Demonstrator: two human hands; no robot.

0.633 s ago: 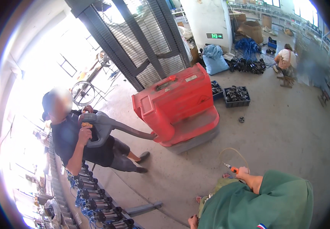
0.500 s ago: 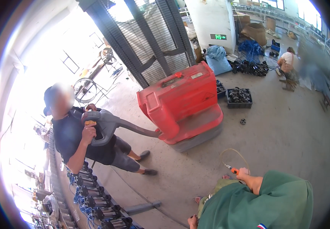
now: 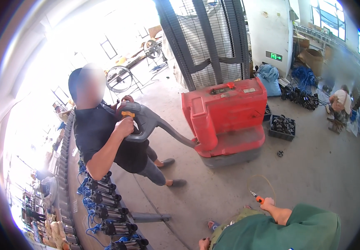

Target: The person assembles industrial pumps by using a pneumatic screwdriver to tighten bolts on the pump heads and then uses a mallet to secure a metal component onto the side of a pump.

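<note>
The right hand grips an orange-handled tool above the floor, whether the left hand grasps anything I cannot tell, and an unreadable pale label sits near the red stacker's upper right corner, a green arrow sign beyond.

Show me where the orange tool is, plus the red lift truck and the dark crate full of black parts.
Orange tool (image 3: 260,200): head view, on its orange body.
Red lift truck (image 3: 230,109): head view, on its red cover.
Dark crate (image 3: 280,136): head view, on its near wall.
</note>
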